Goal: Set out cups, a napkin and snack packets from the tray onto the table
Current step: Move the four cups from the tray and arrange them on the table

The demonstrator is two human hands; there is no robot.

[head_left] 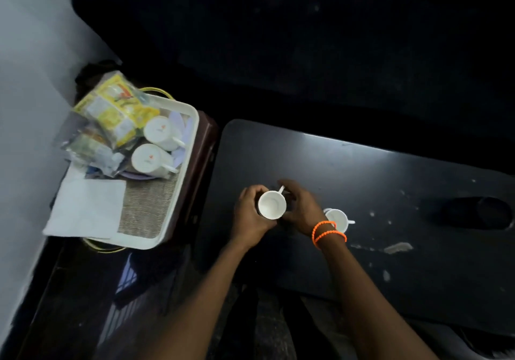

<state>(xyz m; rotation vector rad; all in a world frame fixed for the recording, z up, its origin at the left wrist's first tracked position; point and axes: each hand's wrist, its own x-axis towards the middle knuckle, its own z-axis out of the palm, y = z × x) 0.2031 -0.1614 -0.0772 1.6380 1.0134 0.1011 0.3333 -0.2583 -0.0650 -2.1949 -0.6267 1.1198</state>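
I hold a white cup over the dark tabletop with both hands. My left hand curls round its left side. My right hand curls round the right side, near the thin handle. So my grip is wrapped on the cup from two sides. I cannot tell if the cup already sits on the tabletop or is just above it.

Another cup stands just beside my right wrist. If I pull that hand back fast, my wrist or my orange bracelet may bump it and knock it over.

The tabletop has pale smears and crumbs, so a cup put down there may get dirty.

On the tray to my left, two more cups lie on their sides next to the snack packets. The napkin hangs over the tray's edge. If I tug a packet, a cup may roll, and the napkin may slip off.
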